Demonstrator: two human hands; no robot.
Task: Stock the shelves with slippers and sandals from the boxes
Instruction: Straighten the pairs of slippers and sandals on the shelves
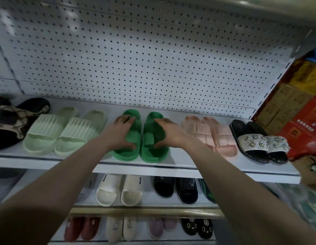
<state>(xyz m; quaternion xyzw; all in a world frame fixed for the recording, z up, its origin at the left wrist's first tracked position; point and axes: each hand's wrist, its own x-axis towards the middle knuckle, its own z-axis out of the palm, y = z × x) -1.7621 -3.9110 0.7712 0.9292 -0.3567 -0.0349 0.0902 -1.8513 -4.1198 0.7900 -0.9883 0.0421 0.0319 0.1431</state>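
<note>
black slipper, strap reads "Sup"

Three shelves. Top shelf — five pairs: two dark patterned slippers, two pale green slides, two bright green slides, two pink slides, two jewelled black sandals. Middle shelf: two white slides, two black slides, one green-and-black slipper, half hidden. Bottom shelf — four pairs: maroon slippers, beige slippers, lilac slippers, black bunny-faced slippers.
</note>
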